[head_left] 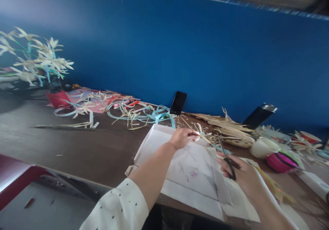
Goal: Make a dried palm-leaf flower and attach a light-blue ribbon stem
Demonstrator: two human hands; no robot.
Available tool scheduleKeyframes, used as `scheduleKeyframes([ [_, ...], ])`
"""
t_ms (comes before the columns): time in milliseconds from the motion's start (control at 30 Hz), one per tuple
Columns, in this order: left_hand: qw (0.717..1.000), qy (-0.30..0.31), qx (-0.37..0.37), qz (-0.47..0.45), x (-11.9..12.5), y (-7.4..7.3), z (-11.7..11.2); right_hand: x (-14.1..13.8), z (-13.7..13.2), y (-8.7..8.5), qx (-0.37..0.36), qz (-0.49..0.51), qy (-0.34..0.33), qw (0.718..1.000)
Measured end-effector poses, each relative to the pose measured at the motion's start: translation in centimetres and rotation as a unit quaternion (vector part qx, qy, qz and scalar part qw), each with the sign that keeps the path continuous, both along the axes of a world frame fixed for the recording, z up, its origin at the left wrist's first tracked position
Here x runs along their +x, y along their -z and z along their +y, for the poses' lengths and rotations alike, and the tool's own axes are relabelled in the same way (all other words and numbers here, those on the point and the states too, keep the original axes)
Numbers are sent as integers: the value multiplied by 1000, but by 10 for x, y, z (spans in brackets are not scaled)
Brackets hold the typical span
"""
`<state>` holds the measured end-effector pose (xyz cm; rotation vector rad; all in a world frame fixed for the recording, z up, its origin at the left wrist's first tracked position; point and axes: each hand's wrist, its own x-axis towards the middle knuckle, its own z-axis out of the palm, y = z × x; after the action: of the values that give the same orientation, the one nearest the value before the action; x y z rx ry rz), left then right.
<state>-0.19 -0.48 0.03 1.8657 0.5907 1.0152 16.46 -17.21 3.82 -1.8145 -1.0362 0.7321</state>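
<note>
Between the thumb and fingers of my left hand (183, 138) is a small flower of pale straw strips (203, 133), pinched above the back of a white cardboard sheet (177, 175). My right hand (235, 166) grips a pair of dark-handled scissors (227, 160), fingers closed round the handles. The blades point up and away, a short way right of the straw flower and apart from it. Pink handwritten figures show on the cardboard under my arms. Printed paper (243, 202) lies partly below my right hand.
Dried straw husks (223, 125) lie at the back right, near a black flask (259, 116), a white cup (264, 148) and a pink pouch (281, 161). A phone (179, 103) leans on the blue wall. Light-blue ribbon (156, 113) and a straw-flower plant (48, 60) are left.
</note>
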Motion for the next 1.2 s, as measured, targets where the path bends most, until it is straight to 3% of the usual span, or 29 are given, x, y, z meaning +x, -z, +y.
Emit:
scheduleKeyframes([
  [200,1000,-12,7,9,-2,-4,-1,13,-1,15,-28,-92,16,995],
  [333,1000,-4,18,4,-1,-2,0,15,-5,12,-75,-237,-8,969],
  [433,1000,-6,20,2,-1,-1,0,14,-7,9,-102,-271,-15,957],
  [567,1000,-5,13,4,-1,-1,0,10,-8,9,-108,-204,-21,973],
  [800,1000,-9,12,24,-3,-5,0,1,-8,6,-44,-46,-46,997],
  [967,999,-21,-24,17,0,-2,0,-7,-7,3,0,43,6,999],
  [1200,998,1,-59,-18,4,4,1,-32,9,10,54,58,15,997],
])
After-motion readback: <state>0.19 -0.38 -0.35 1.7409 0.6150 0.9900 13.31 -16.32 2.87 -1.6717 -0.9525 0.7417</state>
